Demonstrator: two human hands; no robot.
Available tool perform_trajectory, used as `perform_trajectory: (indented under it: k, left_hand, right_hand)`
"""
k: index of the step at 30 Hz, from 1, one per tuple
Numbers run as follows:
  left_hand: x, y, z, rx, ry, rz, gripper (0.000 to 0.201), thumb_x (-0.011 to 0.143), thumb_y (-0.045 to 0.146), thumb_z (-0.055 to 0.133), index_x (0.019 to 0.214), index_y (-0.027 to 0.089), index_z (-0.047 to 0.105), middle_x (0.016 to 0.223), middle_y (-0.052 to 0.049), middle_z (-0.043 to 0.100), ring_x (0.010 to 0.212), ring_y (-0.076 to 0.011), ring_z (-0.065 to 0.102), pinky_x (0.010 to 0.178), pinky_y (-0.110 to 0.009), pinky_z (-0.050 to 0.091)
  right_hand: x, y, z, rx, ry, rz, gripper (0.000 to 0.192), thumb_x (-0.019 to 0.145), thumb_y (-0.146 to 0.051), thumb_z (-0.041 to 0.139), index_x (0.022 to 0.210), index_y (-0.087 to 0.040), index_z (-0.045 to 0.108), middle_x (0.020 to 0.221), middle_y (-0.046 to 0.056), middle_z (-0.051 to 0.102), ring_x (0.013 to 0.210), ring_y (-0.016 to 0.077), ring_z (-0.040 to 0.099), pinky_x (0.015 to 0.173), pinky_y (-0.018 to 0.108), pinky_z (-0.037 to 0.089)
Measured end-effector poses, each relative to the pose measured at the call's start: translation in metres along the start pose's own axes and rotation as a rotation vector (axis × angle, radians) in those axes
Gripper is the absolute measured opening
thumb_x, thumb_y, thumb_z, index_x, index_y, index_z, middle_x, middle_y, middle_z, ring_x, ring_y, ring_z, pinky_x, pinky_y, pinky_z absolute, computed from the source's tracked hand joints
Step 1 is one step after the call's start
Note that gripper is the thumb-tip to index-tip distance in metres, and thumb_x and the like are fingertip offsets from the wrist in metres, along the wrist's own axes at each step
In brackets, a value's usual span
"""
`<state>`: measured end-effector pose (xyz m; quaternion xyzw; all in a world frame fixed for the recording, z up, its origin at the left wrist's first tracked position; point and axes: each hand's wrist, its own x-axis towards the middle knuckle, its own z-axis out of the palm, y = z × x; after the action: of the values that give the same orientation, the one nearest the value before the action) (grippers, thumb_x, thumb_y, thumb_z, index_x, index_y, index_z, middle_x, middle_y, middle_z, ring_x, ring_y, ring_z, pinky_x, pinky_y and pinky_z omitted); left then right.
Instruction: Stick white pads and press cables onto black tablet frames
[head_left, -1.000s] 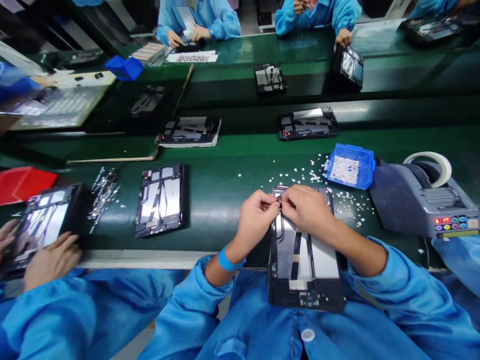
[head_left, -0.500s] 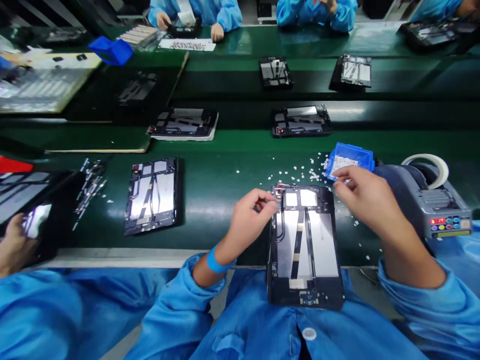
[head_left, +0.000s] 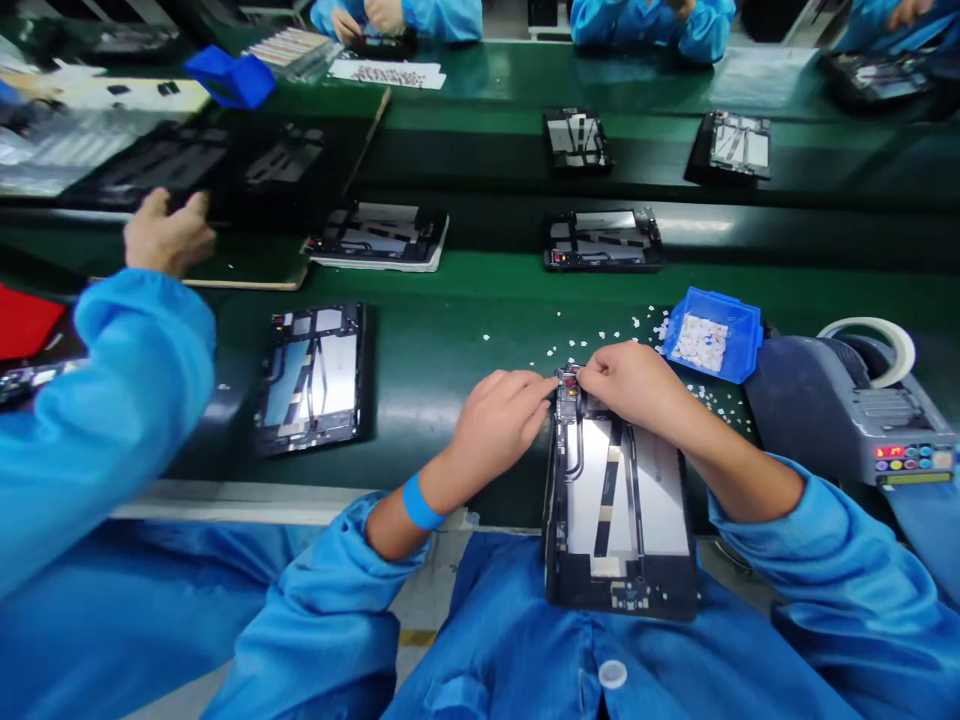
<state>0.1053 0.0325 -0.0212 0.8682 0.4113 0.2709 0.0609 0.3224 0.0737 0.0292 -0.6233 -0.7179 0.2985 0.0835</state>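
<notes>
An open-backed tablet lies before me over the table's front edge, its pale battery panels, black ribbon cables and small red part showing. My left hand is closed at its top left corner, fingertips touching the edge. Over the tablet's top end, my right hand is pinched close to the red part. Whatever sits between its fingertips is hidden. Beyond the right hand stands a blue box holding small white pieces. More such pieces are scattered on the green table around it.
A grey tape dispenser stands at the right. Another opened tablet lies to the left, and one lies further back. A co-worker's arm reaches in from the left. Across the table, other people's sleeves show.
My right hand has moved left from the blue box to the tablet's top end. My left hand stays at the corner. The neighbour's hand has reached forward to the dark tablets at the back left.
</notes>
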Motion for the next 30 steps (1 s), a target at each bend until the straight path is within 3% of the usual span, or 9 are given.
perform_trajectory:
  k: [11, 18, 21, 24, 27, 30]
  left_hand:
    - [0.006, -0.001, 0.001, 0.142, -0.077, 0.065, 0.034, 0.104, 0.019, 0.051, 0.133, 0.021, 0.069, 0.115, -0.009, 0.075, 0.094, -0.0233, 0.063, 0.077, -0.037, 0.049]
    - [0.015, 0.003, -0.014, 0.33, -0.207, 0.193, 0.037, 0.103, 0.013, 0.047, 0.134, 0.019, 0.066, 0.107, -0.012, 0.071, 0.085, -0.0249, 0.058, 0.067, -0.038, 0.04]
    - [0.025, 0.002, -0.022, 0.271, -0.304, 0.201, 0.036, 0.102, 0.011, 0.047, 0.131, 0.019, 0.066, 0.102, -0.012, 0.067, 0.087, -0.0252, 0.058, 0.07, -0.038, 0.041]
    - [0.035, -0.008, -0.025, 0.185, -0.371, 0.209, 0.037, 0.101, 0.013, 0.048, 0.131, 0.022, 0.067, 0.099, -0.011, 0.066, 0.085, -0.0238, 0.058, 0.072, -0.037, 0.042]
    - [0.042, -0.018, -0.028, 0.156, -0.423, 0.225, 0.04, 0.102, 0.016, 0.049, 0.136, 0.027, 0.067, 0.101, -0.009, 0.066, 0.083, -0.0227, 0.057, 0.073, -0.036, 0.042]
    - [0.046, -0.02, -0.032, 0.215, -0.458, 0.243, 0.042, 0.102, 0.017, 0.047, 0.138, 0.029, 0.066, 0.104, -0.009, 0.067, 0.084, -0.0229, 0.058, 0.074, -0.036, 0.043]
  right_hand:
    - [0.001, 0.001, 0.003, -0.16, 0.03, -0.042, 0.03, 0.091, -0.027, 0.059, 0.063, -0.019, 0.066, 0.062, 0.002, 0.064, 0.059, 0.0138, 0.05, 0.058, 0.03, 0.026]
    - [-0.001, 0.009, 0.004, -0.14, 0.03, -0.131, 0.028, 0.095, -0.029, 0.058, 0.072, -0.019, 0.07, 0.069, 0.003, 0.069, 0.064, 0.016, 0.056, 0.062, 0.029, 0.032]
    - [-0.013, 0.021, 0.011, -0.114, 0.138, -0.23, 0.02, 0.098, -0.025, 0.057, 0.091, -0.019, 0.074, 0.083, 0.005, 0.073, 0.077, 0.0191, 0.063, 0.069, 0.03, 0.04]
    - [-0.028, 0.036, 0.021, -0.165, 0.24, -0.461, 0.029, 0.102, -0.019, 0.049, 0.115, -0.019, 0.075, 0.101, 0.01, 0.073, 0.094, 0.0224, 0.063, 0.083, 0.033, 0.047]
    - [-0.04, 0.043, 0.027, -0.329, 0.199, -0.635, 0.038, 0.102, -0.013, 0.048, 0.13, -0.02, 0.072, 0.107, 0.011, 0.071, 0.091, 0.0231, 0.059, 0.081, 0.035, 0.048]
    - [-0.041, 0.04, 0.025, -0.485, 0.153, -0.67, 0.045, 0.098, -0.007, 0.051, 0.138, -0.016, 0.067, 0.111, 0.014, 0.07, 0.092, 0.025, 0.057, 0.078, 0.036, 0.049]
